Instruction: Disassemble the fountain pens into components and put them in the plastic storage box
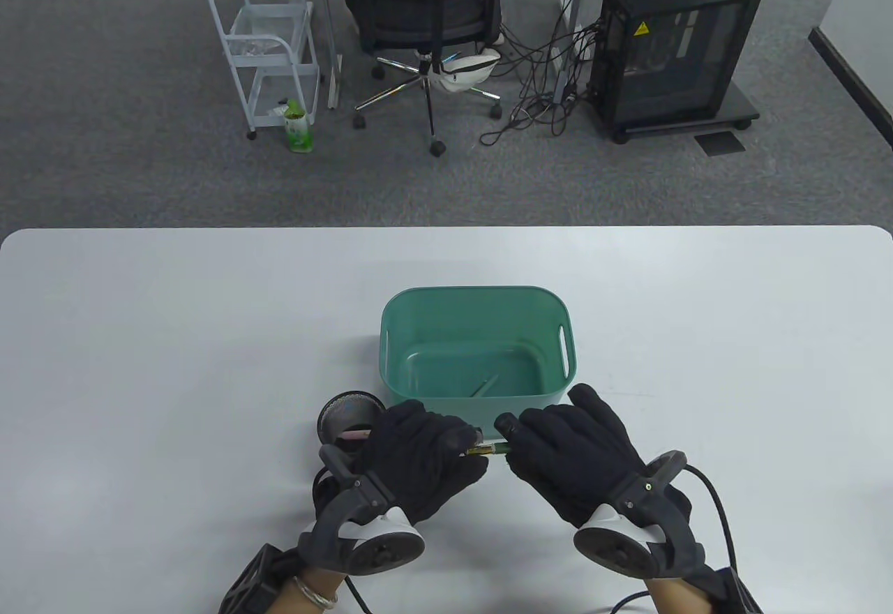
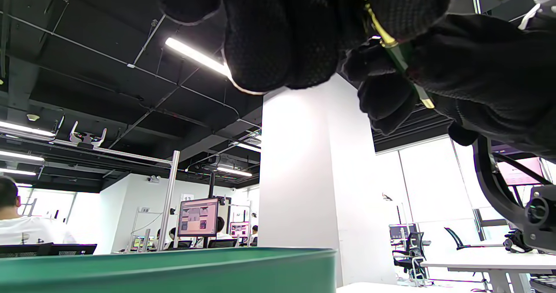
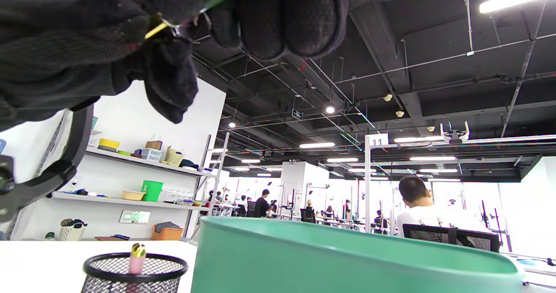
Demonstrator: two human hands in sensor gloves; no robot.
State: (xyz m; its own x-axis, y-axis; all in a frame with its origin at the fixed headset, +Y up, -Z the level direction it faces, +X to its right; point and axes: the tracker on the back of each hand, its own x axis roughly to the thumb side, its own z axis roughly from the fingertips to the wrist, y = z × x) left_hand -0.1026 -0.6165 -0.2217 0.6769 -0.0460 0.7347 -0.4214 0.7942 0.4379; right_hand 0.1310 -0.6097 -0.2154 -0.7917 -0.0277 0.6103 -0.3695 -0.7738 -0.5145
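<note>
White table [image 1: 174, 363], rounded far corners. Green plastic storage box [image 1: 478, 347] at centre, open top, handle slot in its right wall; one thin green pen part [image 1: 484, 386] lies slantwise on its floor, near end toward the left.

Black mesh pen cup [image 1: 347, 416] just left of the box's near-left corner, partly hidden by the left hand; a pink pen [image 3: 137, 258] with a gold top stands upright in it.

Left hand [image 1: 417, 455] and right hand [image 1: 573, 453], both in black gloves, meet just near of the box's near wall. Between them a green fountain pen [image 1: 487, 448] with gold trim, long axis running left to right, roughly level and parallel to the box's near wall. Left fingers curled round its left end, right fingers curled round its right end; only a short middle stretch shows. Which end carries the nib: cannot tell.
</note>
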